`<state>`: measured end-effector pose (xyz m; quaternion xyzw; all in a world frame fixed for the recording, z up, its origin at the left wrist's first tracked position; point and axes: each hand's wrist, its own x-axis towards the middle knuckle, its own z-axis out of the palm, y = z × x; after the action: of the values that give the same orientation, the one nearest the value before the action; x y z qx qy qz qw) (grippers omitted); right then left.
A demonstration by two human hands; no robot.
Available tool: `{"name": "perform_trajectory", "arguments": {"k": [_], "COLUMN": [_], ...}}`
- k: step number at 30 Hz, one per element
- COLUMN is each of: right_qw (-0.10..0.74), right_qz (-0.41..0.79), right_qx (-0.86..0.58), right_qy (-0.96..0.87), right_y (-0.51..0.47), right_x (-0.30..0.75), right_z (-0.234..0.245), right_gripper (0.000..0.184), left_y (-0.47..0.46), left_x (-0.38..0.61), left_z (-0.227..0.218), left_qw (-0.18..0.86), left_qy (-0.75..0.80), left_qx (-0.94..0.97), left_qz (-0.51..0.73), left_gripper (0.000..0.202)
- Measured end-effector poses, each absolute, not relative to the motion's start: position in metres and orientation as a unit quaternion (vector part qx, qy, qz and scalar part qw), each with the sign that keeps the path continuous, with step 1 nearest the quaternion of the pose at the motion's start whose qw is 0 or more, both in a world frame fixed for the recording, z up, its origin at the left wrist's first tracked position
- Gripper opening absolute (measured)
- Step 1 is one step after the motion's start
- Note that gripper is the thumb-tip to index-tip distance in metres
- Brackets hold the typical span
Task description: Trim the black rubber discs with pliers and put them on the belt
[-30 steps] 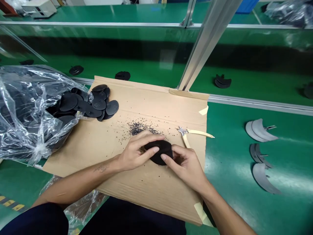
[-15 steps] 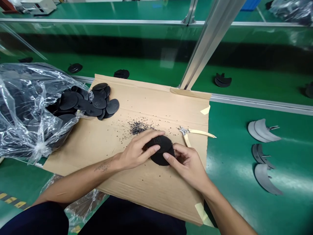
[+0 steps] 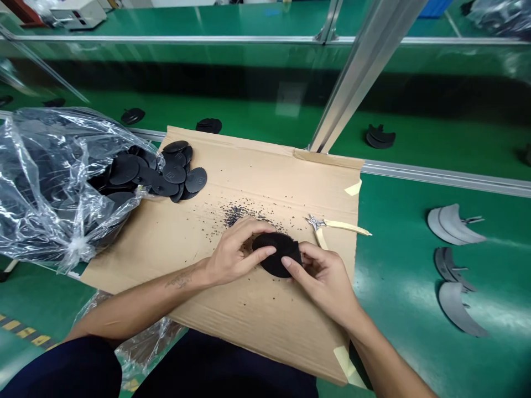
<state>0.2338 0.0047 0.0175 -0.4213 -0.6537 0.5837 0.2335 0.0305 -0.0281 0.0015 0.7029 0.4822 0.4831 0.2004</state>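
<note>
Bare forearms [image 3: 136, 307], one tattooed, dark navy clothing [image 3: 62, 371].

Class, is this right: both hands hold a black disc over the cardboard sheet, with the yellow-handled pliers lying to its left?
No: the head view shows the yellow-handled pliers right of the black disc; the left hand and right hand do hold it over the cardboard.

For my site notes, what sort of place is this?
Probably a factory production floor, perhaps a parts-finishing line. A long green workbench is framed with aluminium rails, a clear plastic bag spills batches of identical black discs, and side cutters lie nearby.
</note>
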Motion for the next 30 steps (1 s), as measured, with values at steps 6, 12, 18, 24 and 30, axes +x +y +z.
{"name": "perform_trajectory", "arguments": {"k": [6,12,18,24,30], "right_qw": [0.254,0.275,0.281,0.280,0.252], "right_qz": [0.576,0.535,0.508,0.518,0.577], "right_qx": [-0.406,-0.428,-0.438,-0.436,-0.425], "right_qy": [-0.663,-0.675,-0.686,-0.680,-0.650], "right_y": [0.005,0.005,0.005,0.005,0.007], "right_x": [0.234,0.236,0.236,0.235,0.235], "right_z": [0.019,0.017,0.015,0.016,0.013], "right_gripper": [0.036,0.038,0.038,0.040,0.038], "left_y": [-0.028,-0.032,-0.025,-0.027,-0.024], "left_x": [0.031,0.028,0.024,0.017,0.018], "left_z": [0.002,0.000,0.007,0.013,0.009], "left_qw": [0.173,0.217,0.295,0.351,0.433], "left_qy": [0.427,0.494,0.506,0.480,0.503], "left_qx": [0.727,0.615,0.548,0.622,0.512], "left_qz": [0.508,0.575,0.597,0.509,0.545], "left_gripper": [0.022,0.029,0.026,0.023,0.033]}}
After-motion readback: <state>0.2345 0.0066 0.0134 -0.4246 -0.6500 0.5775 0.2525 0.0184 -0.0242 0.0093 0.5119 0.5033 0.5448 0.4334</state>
